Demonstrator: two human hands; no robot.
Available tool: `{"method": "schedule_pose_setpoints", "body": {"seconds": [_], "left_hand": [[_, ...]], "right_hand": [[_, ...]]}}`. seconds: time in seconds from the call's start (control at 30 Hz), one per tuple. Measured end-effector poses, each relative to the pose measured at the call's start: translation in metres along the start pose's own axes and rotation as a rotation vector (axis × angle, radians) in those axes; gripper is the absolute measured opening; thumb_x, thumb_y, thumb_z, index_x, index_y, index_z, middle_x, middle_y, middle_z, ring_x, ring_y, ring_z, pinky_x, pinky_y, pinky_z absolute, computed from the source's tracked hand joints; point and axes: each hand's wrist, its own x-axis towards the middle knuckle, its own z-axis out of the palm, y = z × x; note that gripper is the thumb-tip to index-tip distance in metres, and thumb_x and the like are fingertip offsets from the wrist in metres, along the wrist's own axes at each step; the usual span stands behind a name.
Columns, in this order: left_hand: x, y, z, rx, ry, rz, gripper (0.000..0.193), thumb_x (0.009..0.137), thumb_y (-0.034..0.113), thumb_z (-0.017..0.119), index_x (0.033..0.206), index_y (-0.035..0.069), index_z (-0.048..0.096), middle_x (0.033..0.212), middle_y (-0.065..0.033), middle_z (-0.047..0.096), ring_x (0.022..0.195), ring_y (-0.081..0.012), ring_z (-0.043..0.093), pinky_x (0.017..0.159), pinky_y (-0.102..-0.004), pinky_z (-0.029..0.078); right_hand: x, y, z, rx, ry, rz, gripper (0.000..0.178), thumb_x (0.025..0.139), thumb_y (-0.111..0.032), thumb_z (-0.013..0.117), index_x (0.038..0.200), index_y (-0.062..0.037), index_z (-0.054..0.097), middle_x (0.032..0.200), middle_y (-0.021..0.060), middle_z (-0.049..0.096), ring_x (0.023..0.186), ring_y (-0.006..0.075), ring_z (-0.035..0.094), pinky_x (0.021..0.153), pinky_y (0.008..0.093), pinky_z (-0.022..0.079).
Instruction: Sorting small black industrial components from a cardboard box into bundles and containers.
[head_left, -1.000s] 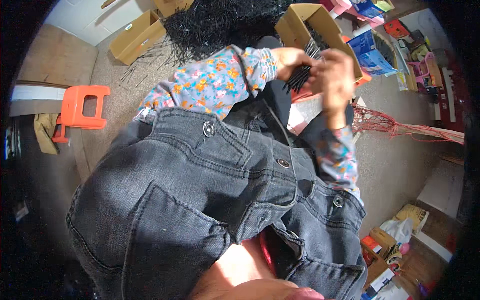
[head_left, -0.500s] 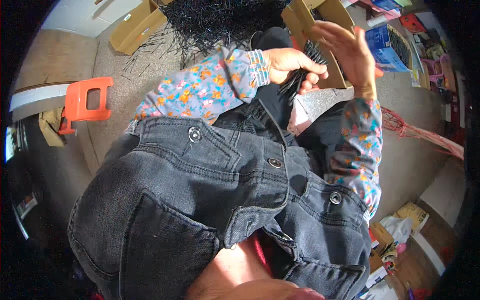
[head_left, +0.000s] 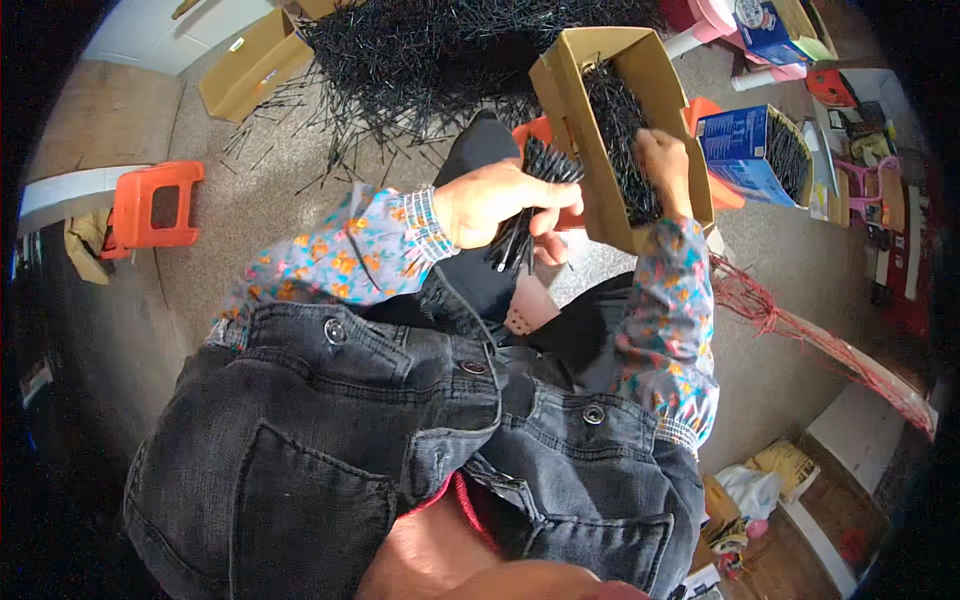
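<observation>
Left hand [head_left: 490, 205]: curled around a bundle of black sticks [head_left: 547, 165], beside the cardboard box [head_left: 606, 205].
Box edges: walls surround the right hand [head_left: 665, 165]; top open.
Floor [head_left: 225, 205]: shows between orange stool [head_left: 135, 205] and left sleeve [head_left: 340, 250].
Right fingertips: hidden at the box's sticks [head_left: 622, 115]; cannot tell their grip.
Stick pile [head_left: 420, 60]: cut off above.

The stick-filled brown box [head_left: 592, 140] is matt cardboard, its black sticks [head_left: 612, 105] glossy like plastic. Well left of the box, the orange stool [head_left: 128, 210] seems smooth plastic; below the box, the jacket [head_left: 310, 410] is matt denim.
</observation>
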Motion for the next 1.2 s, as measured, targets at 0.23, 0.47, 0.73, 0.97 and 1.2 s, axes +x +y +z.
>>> {"method": "schedule_pose_setpoints", "body": {"seconds": [0.23, 0.47, 0.73, 0.97, 1.2], "left_hand": [[0.025, 0.007, -0.003, -0.142, 0.255, 0.02, 0.018, 0.088, 0.025, 0.053, 0.076, 0.011, 0.053, 0.051, 0.0086, 0.028, 0.041, -0.006, 0.025, 0.043, -0.024, 0.026], [0.031, 0.007, -0.02, -0.252, 0.241, -0.034, 0.033, 0.089, 0.024, 0.051, 0.06, 0.021, 0.035, 0.051, 0.0109, 0.018, 0.043, -0.005, 0.019, 0.045, -0.0231, 0.022], [0.043, 0.015, -0.019, -0.169, 0.211, 0.076, 0.025, 0.087, 0.021, 0.055, 0.065, 0.018, 0.044, 0.05, 0.0116, 0.021, 0.041, -0.0043, 0.02, 0.044, -0.0228, 0.023], [0.05, 0.007, -0.022, 0.116, 0.384, 0.228, 0.014, 0.082, 0.022, 0.062, 0.077, 0.012, 0.054, 0.049, 0.0096, 0.033, 0.038, -0.0039, 0.029, 0.038, -0.0227, 0.025], [0.048, 0.008, -0.019, 0.055, 0.335, 0.259, 0.013, 0.081, 0.021, 0.063, 0.079, 0.011, 0.055, 0.049, 0.0077, 0.037, 0.038, -0.0039, 0.031, 0.038, -0.023, 0.026]], "right_hand": [[0.021, 0.015, 0.081, -0.639, -0.194, 0.215, 0.053, 0.07, -0.05, 0.062, 0.094, -0.0028, 0.064, 0.102, 0.0208, 0.06, 0.097, 0.0348, 0.058, 0.081, 0.0401, 0.047], [0.023, 0.038, 0.053, -0.582, -0.138, 0.208, 0.034, 0.074, -0.026, 0.053, 0.097, -0.0025, 0.062, 0.101, 0.0215, 0.06, 0.098, 0.0345, 0.057, 0.083, 0.0405, 0.045], [-0.041, 0.014, -0.014, 0.642, -0.247, 0.181, 0.024, 0.088, -0.021, 0.043, 0.09, -0.0008, 0.056, 0.061, 0.0051, 0.056, 0.05, 0.013, 0.053, 0.047, 0.0247, 0.042], [-0.097, -0.031, 0.007, 1.13, -0.247, 0.114, 0.03, 0.092, -0.03, 0.043, 0.087, -0.0014, 0.052, 0.052, -0.001, 0.036, 0.038, 0.0081, 0.033, 0.035, 0.0236, 0.034], [-0.124, -0.061, 0.039, 1.371, -0.257, 0.145, 0.029, 0.093, -0.029, 0.04, 0.089, -0.0023, 0.053, 0.053, -0.0015, 0.038, 0.037, 0.0055, 0.027, 0.033, 0.0207, 0.022]]}}
